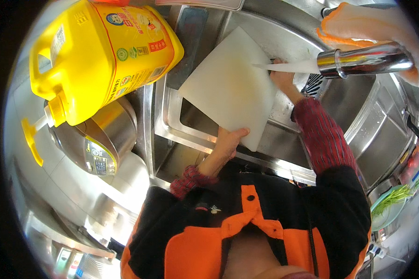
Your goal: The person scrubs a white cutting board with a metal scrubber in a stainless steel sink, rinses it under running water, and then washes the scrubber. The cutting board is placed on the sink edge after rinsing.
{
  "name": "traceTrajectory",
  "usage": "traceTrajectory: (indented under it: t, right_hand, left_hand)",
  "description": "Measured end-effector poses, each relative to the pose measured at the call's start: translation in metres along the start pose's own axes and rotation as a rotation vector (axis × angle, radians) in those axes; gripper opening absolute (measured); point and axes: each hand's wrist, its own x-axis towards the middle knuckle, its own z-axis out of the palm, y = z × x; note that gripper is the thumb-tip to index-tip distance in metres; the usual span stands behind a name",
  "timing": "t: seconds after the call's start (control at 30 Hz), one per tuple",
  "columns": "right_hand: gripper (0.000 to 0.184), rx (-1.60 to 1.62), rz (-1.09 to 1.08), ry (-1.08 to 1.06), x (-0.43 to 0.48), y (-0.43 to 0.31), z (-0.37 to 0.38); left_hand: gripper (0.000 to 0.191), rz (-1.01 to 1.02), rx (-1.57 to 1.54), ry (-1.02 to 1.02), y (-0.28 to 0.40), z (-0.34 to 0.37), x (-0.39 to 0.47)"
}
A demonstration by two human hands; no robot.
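A white plastic cutting board (227, 80) with a faint yellowish stain is tilted over a stainless-steel sink (293, 118). My left hand (230, 140) grips its near edge, thumb on top and the other fingers underneath. At the board's right edge is my right hand (283, 77), its fingers partly hidden by the board and the water. A chrome faucet (363, 60) pours a stream of water (289, 67) that meets the board's surface near that edge.
A large yellow pump jug (125, 45) stands at the left beside a rice cooker (104, 139). A dark drain strainer (313, 85) lies in the sink. Another steel basin (380, 139) is to the right, with a bowl (391, 212) of green vegetables nearer me.
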Motion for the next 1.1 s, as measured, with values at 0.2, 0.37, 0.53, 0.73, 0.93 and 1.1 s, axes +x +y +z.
traceTrajectory:
  t: [0.2,0.37,0.53,0.73,0.93,1.1]
  right_hand:
    - [0.012,0.181,-0.065,-0.043,-0.043,-0.014,-0.009]
    - [0.006,0.231,-0.083,0.071,-0.027,-0.017,-0.019]
    - [0.014,0.005,0.033,0.052,-0.01,0.0,0.007]
    - [0.014,0.276,-0.119,0.024,-0.042,-0.012,-0.005]
    - [0.01,0.046,0.092,0.034,-0.021,0.007,0.008]
    - [0.005,0.478,-0.211,0.095,-0.055,-0.036,-0.026]
  left_hand:
    - [0.057,0.044,0.003,-0.067,0.005,0.003,-0.006]
    - [0.056,0.039,-0.011,-0.03,0.005,0.001,0.001]
    - [0.057,0.058,-0.005,-0.028,0.001,0.002,-0.004]
    - [0.057,0.013,0.014,-0.053,0.004,0.002,-0.003]
    - [0.055,0.091,0.017,-0.055,-0.002,0.001,-0.003]
    - [0.056,0.008,0.013,-0.075,0.0,-0.002,0.002]
